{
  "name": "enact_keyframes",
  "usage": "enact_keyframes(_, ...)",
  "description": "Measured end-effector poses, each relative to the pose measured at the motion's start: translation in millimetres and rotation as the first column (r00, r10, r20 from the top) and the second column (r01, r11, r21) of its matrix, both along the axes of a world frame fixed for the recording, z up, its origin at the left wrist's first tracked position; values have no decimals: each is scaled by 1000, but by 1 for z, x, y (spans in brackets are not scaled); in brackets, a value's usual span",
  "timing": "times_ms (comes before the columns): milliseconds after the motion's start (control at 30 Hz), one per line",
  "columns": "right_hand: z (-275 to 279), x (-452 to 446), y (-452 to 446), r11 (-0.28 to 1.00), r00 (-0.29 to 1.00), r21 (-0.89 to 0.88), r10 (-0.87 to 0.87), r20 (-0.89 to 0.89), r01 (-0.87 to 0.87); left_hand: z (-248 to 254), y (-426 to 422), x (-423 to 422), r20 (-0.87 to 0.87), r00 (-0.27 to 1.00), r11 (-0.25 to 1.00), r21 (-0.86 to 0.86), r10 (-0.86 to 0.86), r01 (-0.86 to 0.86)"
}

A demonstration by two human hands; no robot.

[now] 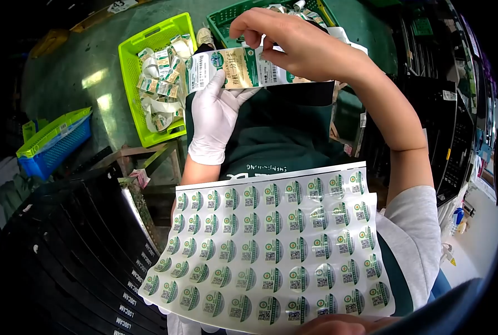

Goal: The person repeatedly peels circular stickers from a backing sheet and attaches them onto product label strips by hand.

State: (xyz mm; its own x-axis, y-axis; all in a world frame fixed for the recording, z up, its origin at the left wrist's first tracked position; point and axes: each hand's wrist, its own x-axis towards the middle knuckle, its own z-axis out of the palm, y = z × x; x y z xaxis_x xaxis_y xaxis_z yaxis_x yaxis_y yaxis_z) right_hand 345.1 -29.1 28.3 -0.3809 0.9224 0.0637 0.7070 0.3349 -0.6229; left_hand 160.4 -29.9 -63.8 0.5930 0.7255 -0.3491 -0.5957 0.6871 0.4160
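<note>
My left hand (216, 117), in a white glove, grips a long printed packaging strip (239, 68) from below, thumb on its front. The strip has a barcode, beige and green panels and the word ORGANIC. Bare and just above the strip's right half, my right hand (285, 44) has bent fingers, with thumb and forefinger close together; anything between them is too small to make out. Across my chest lies a white sheet of round green stickers (271, 251) printed with QR codes, in several rows. What holds the sheet is hidden.
A lime-green basket (130, 89) of similar printed strips stands at upper left. Behind my right hand is a dark green basket (218, 22) with more packaging. Blue and green baskets (53, 139) sit far left. Stacked black crates (87, 245) rise at lower left.
</note>
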Motion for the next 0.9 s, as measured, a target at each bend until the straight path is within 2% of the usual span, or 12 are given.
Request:
enact_keyframes(167, -11, 2, 7, 999, 1000, -40, 24, -18, -25, -2, 0, -1, 114, 992, 999, -4, -48, 49)
enact_keyframes(267, -14, 6, 8, 990, 990, -140, -19, -138, -1, -5, 1, -5, 140, 986, 996, 7, -85, 85)
enact_keyframes(367, -43, 10, 10, 993, 974, 113, 10, -224, 16, -11, 2, -12, 180, 979, 995, -19, -92, 97)
enact_keyframes(400, -47, 9, 6, 993, 966, 71, -72, -247, 92, -11, 4, -13, 200, 975, 994, -31, -95, 103)
enact_keyframes(433, -47, 11, 1, 977, 938, -192, -151, -313, 93, -8, 3, -14, 154, 985, 996, -44, -74, 82)
enact_keyframes(467, -20, -10, 5, 903, 915, -422, -232, -331, 77, 10, 7, -33, 162, 986, 998, 60, -45, 35)
enact_keyframes(533, -30, -30, -2, 951, 883, -284, -236, -406, 124, 9, 7, -49, 476, 879, 996, -86, 7, 39)
enact_keyframes(600, -40, -71, -8, 965, 920, -24, -256, -296, 261, -10, -2, -66, 383, 920, 995, 23, 79, -95)
enact_keyframes(633, -38, -89, -14, 966, 919, -56, -258, -299, 253, -21, -11, -75, -7, 992, 983, 136, 128, -125)
enact_keyframes(667, -38, -105, -21, 964, 928, -28, -262, -265, 264, -27, -17, -85, -387, 897, 957, 265, 215, -116)
enact_keyframes(867, -37, -104, -54, 945, 947, 105, -295, -127, 308, -14, 47, -188, -103, 995, 994, 110, -14, 26)
enact_keyframes(900, -40, -94, -62, 951, 949, 74, -290, -125, 301, -3, 47, -187, -153, 972, 968, 203, 176, -144)
